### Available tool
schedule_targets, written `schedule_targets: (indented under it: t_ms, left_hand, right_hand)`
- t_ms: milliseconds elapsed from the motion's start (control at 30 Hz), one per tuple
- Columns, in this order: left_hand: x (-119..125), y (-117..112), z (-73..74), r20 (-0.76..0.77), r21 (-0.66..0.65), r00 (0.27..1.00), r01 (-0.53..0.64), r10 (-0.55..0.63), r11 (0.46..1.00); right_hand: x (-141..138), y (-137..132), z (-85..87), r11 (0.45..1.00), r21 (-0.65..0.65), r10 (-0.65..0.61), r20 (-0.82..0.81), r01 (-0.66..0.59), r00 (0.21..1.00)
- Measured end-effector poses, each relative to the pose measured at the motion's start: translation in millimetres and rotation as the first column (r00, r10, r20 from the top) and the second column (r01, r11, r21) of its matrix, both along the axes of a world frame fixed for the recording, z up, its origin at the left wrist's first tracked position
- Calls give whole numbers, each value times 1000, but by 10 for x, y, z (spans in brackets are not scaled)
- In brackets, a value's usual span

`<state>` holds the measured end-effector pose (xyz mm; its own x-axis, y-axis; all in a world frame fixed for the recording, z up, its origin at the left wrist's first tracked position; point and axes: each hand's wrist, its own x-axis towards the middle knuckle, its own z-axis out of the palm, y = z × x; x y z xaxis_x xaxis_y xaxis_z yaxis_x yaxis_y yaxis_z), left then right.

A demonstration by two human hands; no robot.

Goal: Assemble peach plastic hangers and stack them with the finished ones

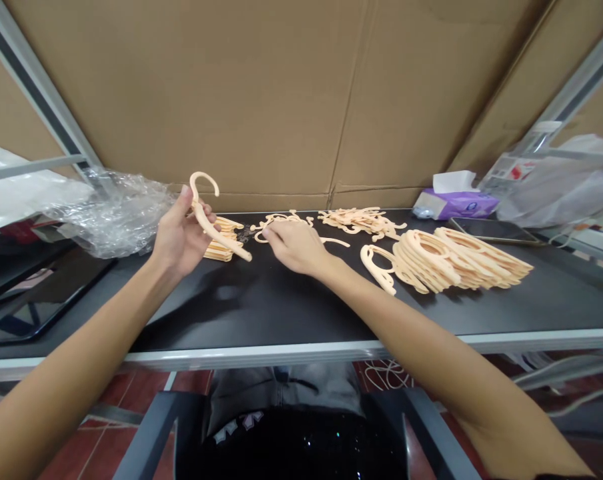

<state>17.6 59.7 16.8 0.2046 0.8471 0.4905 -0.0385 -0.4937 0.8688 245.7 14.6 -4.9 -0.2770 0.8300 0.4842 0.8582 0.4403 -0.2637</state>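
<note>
Sparkly black fabric (pixel 301 447) sits nearest, below a black tabletop (pixel 261 313) with a pale metal edge. Left hand (pixel 181 230) pinches a peach plastic hanger (pixel 216 233) between thumb and fingers. Right hand (pixel 294 247), fingers pressed together, sits against loose hangers (pixel 281 219), its grip unclear. Corrugated cardboard (pixel 181 87) rises behind; crumpled clear plastic wrap (pixel 116 213) lies at left.

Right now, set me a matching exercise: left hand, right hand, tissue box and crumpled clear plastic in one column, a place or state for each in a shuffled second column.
1. left hand
2. right hand
3. tissue box
4. crumpled clear plastic

A. purple, at the back right of the black table
B. over the loose hangers
C. bunched left of the left hand
D. holding a peach hanger

Pairs: 1-D, 2-B, 3-A, 4-C
</note>
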Motion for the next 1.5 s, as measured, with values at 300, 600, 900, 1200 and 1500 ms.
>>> schedule_targets:
  t_ms: [300, 600, 900, 1200, 1500]
  left_hand:
    - [93, -242, 132, 70, -113, 974, 221, -214, 969]
    - [120, -282, 131, -105, -99, 974, 191, -201, 977]
    - [133, -302, 122, -34, -145, 958, 278, -286, 950]
    - [148, -332, 70, -49, -134, 907, 410, -419, 902]
    - [204, -352, -26, -61, -257, 837, 514, -544, 819]
  right_hand:
    - [-251, 136, -292, 921, -17, 387, 146, -389, 911]
    - [-261, 128, -308, 916, 43, 401, -28, -400, 916]
    - [-263, 74, -259, 974, -3, 225, -114, -227, 968]
    - [-274, 112, -283, 940, -14, 340, 47, -340, 939]
    - [-258, 186, -387, 896, 113, 430, 19, -430, 902]
